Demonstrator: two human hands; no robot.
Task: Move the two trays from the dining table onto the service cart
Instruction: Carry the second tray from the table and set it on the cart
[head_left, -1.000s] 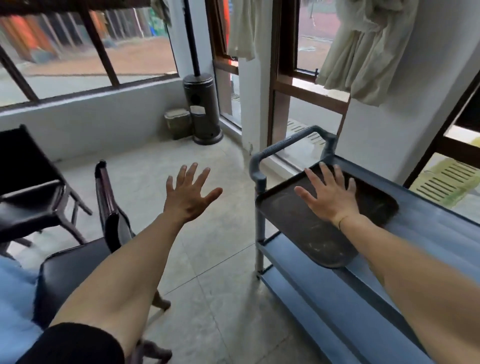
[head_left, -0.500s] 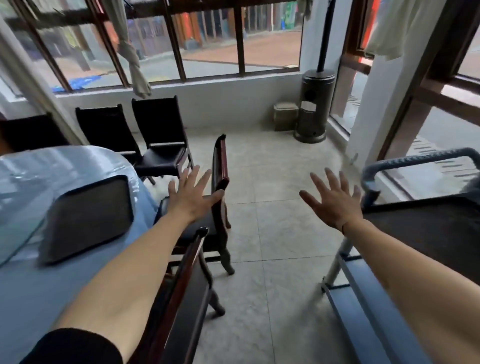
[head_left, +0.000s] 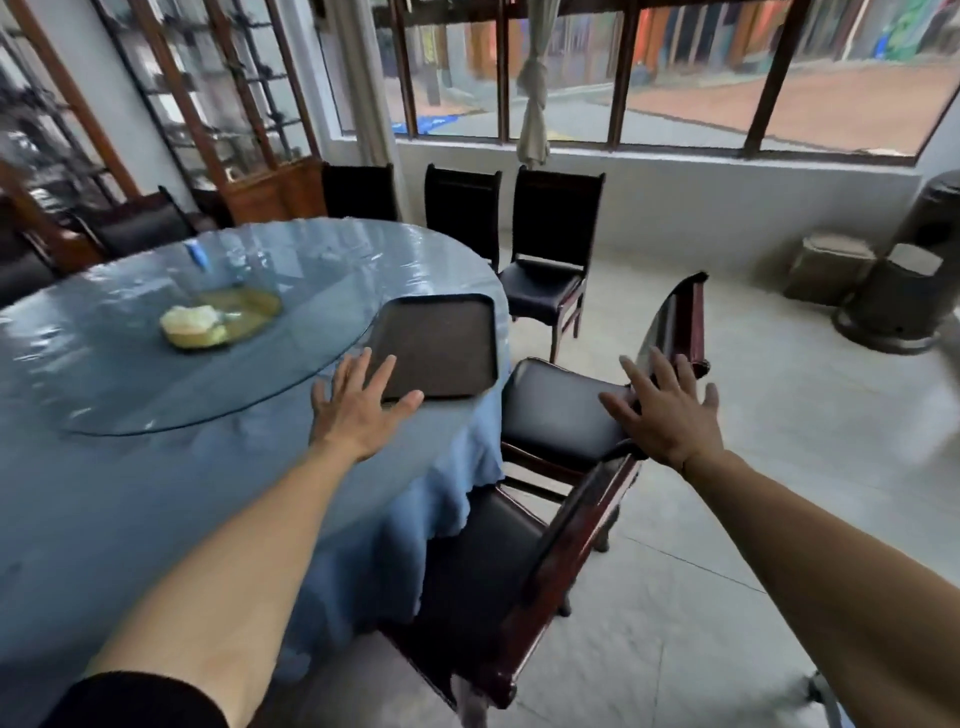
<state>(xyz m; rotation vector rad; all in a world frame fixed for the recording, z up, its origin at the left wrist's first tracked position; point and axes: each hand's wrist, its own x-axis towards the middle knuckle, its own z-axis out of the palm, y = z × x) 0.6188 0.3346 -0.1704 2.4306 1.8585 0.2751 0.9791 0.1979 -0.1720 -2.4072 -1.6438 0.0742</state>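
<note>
A dark rectangular tray (head_left: 441, 345) lies flat at the right edge of the round dining table (head_left: 208, 467), which wears a blue cloth. My left hand (head_left: 361, 408) hovers open with fingers spread just at the tray's near left corner. Over the black chair seat to the right of the table, my right hand (head_left: 667, 415) is open too and holds nothing. The service cart and the other tray are out of view.
A glass turntable (head_left: 130, 374) with a plate of food (head_left: 208, 322) sits mid-table. Two dark wooden chairs (head_left: 561, 421) stand between me and the table's right side; more chairs (head_left: 550, 260) line the window wall. A patio heater (head_left: 904, 291) stands at the far right.
The view has swung left from the cart to the dining table. My right hand left the tray on the cart; both open hands now reach toward the tray on the table.
</note>
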